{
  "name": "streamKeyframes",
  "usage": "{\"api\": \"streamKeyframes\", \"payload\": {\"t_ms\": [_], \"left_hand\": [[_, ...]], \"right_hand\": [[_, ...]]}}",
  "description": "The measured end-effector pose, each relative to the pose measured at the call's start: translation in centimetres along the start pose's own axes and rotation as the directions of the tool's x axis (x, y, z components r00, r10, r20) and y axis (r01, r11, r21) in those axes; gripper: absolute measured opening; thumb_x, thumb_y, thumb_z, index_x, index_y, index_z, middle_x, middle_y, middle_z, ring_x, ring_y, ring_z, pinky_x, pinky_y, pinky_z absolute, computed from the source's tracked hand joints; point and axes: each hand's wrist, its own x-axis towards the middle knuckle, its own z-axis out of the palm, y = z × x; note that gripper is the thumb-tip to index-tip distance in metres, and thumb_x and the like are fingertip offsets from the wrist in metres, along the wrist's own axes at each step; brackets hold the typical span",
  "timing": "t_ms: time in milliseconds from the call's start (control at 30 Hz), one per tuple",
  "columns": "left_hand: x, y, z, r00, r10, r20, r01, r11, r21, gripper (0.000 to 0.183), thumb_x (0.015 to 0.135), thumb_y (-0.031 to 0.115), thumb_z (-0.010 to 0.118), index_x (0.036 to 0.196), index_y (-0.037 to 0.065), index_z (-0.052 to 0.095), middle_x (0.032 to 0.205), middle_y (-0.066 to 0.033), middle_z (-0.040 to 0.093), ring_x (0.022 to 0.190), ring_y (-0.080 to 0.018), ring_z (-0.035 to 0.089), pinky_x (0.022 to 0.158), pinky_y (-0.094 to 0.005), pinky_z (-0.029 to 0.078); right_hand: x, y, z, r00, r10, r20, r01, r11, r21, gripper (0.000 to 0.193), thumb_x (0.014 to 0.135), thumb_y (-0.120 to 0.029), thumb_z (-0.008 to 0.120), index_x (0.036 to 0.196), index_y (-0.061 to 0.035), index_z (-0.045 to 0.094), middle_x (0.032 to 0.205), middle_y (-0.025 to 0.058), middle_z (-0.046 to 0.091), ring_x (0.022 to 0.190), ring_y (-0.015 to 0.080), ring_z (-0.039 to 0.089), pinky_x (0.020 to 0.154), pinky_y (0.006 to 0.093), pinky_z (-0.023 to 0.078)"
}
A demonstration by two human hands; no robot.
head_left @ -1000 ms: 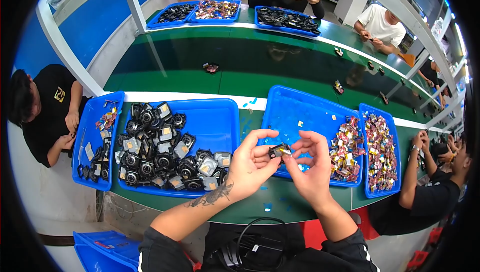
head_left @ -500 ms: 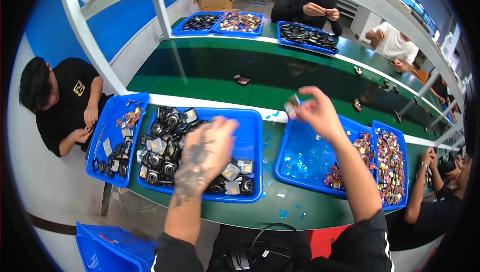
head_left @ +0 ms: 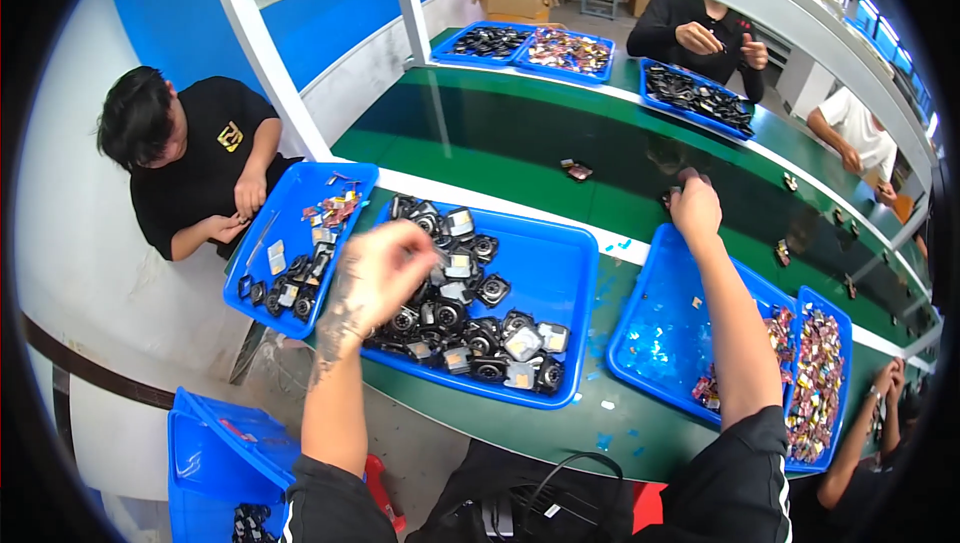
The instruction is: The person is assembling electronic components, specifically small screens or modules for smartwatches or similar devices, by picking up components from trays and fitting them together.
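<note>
My left hand (head_left: 385, 268) is over the left side of a wide blue tray (head_left: 555, 248) with many black watch-like cases (head_left: 440, 315), some with pale square faces. Its fingertips are pinched together; what sits between them, if anything, is too small to tell. My right hand (head_left: 697, 211) reaches out over the green conveyor belt (head_left: 500, 128), fingers bent downward. A small dark part (head_left: 667, 199) shows at its fingertips, partly hidden. Below my right forearm lies another blue tray (head_left: 640, 333) with bits of blue film and a heap of small reddish parts (head_left: 778, 328).
A narrow blue tray of reddish parts (head_left: 818, 383) stands at the right. Another blue tray (head_left: 300, 183) is by a co-worker (head_left: 215, 158) at the left. Loose parts (head_left: 577, 170) lie along the belt. A white shelf frame (head_left: 265, 63) rises at the left. Co-workers sit across the belt.
My right hand has moved forward over the belt, carrying the small part it held above the tray edge. My left hand has drawn left over the cases. The whole view has shifted left.
</note>
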Motion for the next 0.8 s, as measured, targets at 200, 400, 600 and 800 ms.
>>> {"api": "streamKeyframes", "payload": {"t_ms": [200, 400, 600, 800], "left_hand": [[-3.9, -8.5, -8.2, 0.876, -0.181, -0.446, 0.415, 0.755, 0.508, 0.013, 0.084, 0.02, 0.069, 0.088, 0.008, 0.069, 0.084, -0.0106, 0.069, 0.077, -0.0309, 0.066, 0.07, -0.0421, 0.051], [-5.2, -11.1, -7.3, 0.874, -0.282, -0.395, 0.476, 0.66, 0.581, 0.022, 0.082, 0.027, 0.072, 0.098, 0.011, 0.071, 0.091, -0.0122, 0.07, 0.09, -0.033, 0.067, 0.079, -0.0443, 0.052], [-2.9, -1.2, -0.9, 0.944, -0.216, -0.249, 0.121, 0.93, -0.348, 0.024, 0.099, 0.02, 0.057, 0.11, 0.0, 0.066, 0.086, -0.0019, 0.064, 0.069, -0.0077, 0.055, 0.062, -0.0212, 0.044], [-2.3, 7.8, 8.6, 0.837, -0.001, 0.548, 0.487, 0.46, -0.743, 0.04, 0.104, 0.035, 0.041, 0.122, 0.002, 0.055, 0.083, -0.0047, 0.061, 0.056, -0.0077, 0.055, 0.045, -0.0187, 0.042]], "right_hand": [[-8.8, -15.8, -1.6, 0.763, -0.549, 0.34, 0.377, 0.806, 0.455, 0.026, 0.082, -0.026, 0.07, 0.091, -0.0022, 0.069, 0.09, 0.0202, 0.066, 0.089, 0.0351, 0.066, 0.078, 0.045, 0.054], [-13.0, -18.5, -1.9, 0.657, -0.652, 0.379, 0.462, 0.745, 0.482, 0.036, 0.077, -0.032, 0.077, 0.092, -0.0007, 0.066, 0.096, 0.0182, 0.061, 0.092, 0.0369, 0.064, 0.078, 0.0465, 0.053], [-12.7, -17.4, -6.0, 0.785, -0.585, 0.203, 0.384, 0.718, 0.58, 0.023, 0.077, -0.015, 0.072, 0.091, -0.0057, 0.057, 0.09, 0.0147, 0.062, 0.087, 0.037, 0.062, 0.072, 0.0452, 0.051], [-16.1, -12.9, -13.5, 0.805, -0.582, -0.113, 0.536, 0.634, 0.557, 0.024, 0.069, -0.003, 0.073, 0.091, -0.0049, 0.062, 0.096, 0.0114, 0.06, 0.088, 0.0323, 0.061, 0.073, 0.0408, 0.051]]}}
